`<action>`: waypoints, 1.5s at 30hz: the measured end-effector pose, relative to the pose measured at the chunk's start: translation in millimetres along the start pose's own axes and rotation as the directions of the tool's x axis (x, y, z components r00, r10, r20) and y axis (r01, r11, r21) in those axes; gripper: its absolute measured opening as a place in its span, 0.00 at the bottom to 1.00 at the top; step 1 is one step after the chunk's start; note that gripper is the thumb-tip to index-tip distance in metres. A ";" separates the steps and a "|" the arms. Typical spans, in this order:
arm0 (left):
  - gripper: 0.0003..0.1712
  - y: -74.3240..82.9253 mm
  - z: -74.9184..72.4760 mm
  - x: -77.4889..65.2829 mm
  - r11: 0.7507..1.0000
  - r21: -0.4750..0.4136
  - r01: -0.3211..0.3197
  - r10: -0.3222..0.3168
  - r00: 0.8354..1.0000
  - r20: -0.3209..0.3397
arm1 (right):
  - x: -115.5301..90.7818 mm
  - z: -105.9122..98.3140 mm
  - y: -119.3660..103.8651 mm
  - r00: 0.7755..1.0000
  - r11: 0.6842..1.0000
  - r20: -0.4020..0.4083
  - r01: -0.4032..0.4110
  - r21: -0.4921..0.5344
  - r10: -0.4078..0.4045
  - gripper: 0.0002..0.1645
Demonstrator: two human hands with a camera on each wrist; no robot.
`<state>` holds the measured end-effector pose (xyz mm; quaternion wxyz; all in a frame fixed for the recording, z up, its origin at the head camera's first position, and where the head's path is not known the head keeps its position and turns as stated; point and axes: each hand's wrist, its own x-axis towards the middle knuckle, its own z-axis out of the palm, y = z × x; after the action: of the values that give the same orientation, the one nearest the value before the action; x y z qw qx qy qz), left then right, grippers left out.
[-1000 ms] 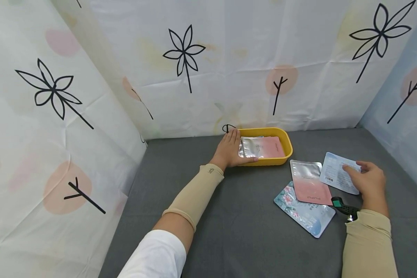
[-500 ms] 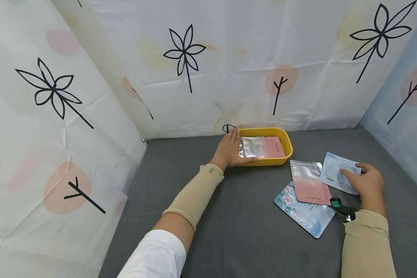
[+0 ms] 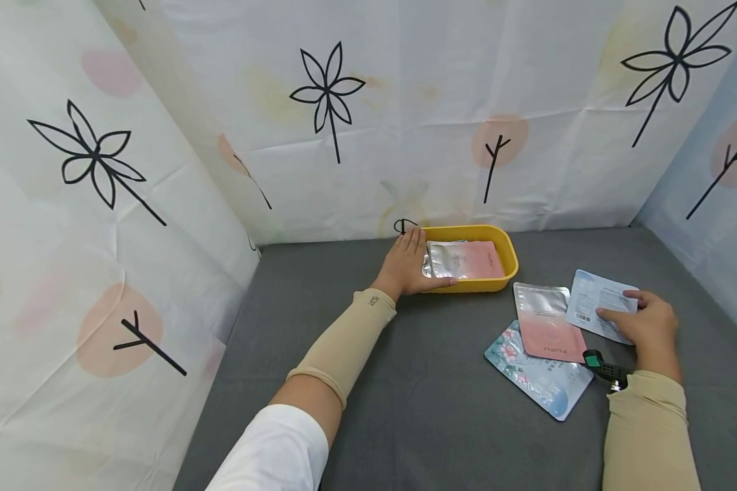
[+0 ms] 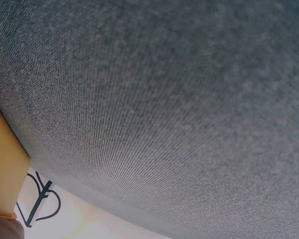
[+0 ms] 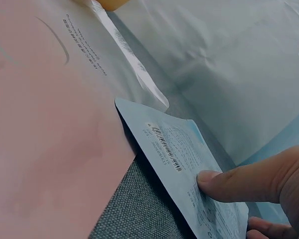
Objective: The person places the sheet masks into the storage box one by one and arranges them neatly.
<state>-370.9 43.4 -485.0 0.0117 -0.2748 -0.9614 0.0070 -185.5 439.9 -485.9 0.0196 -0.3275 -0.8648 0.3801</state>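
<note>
My right hand (image 3: 653,326) pinches a light blue face mask sachet (image 3: 596,300) at its right side. In the right wrist view the thumb (image 5: 239,180) presses on its printed face beside a barcode, and other fingertips show at the far edge. The sachet's near corner overlaps a silver-and-pink sachet (image 3: 546,327). Beneath that lies a flowered blue sachet (image 3: 543,389). My left hand (image 3: 405,264) rests against the left end of a yellow tray (image 3: 512,262), fingers straight and thumb along the front rim. Inside the tray lie silver-and-pink sachets (image 3: 475,259).
A dark grey cloth (image 3: 430,395) covers the table. White patterned fabric (image 3: 417,164) hangs along the back, right behind the tray, and more of it stands at the left. A light blue fabric side (image 3: 712,204) rises on the right.
My right hand has shifted slightly left, its thumb sliding further over the light blue sachet. The left hand and the yellow tray keep their places.
</note>
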 end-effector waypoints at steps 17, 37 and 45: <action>0.78 0.8 -0.8 -0.7 1.000 -0.006 -0.004 0.004 1.000 0.006 | -2.1 -1.3 1.8 0.999 0.998 0.007 -0.041 0.045 0.040 0.48; 0.77 0.4 0.3 -2.3 1.000 -0.019 -0.004 0.004 1.000 -0.006 | -3.5 -1.5 -7.3 1.000 0.973 0.010 -0.028 0.229 0.027 0.45; 0.78 0.3 1.4 -1.9 1.000 -0.016 -0.003 0.003 1.000 -0.007 | -7.7 -0.9 -14.5 0.998 0.955 -0.013 0.065 0.291 -0.064 0.42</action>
<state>-369.1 42.7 -486.5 0.0129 -0.2765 -0.9609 -0.0015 -187.1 428.8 -473.8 0.0817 -0.2933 -0.8097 0.5016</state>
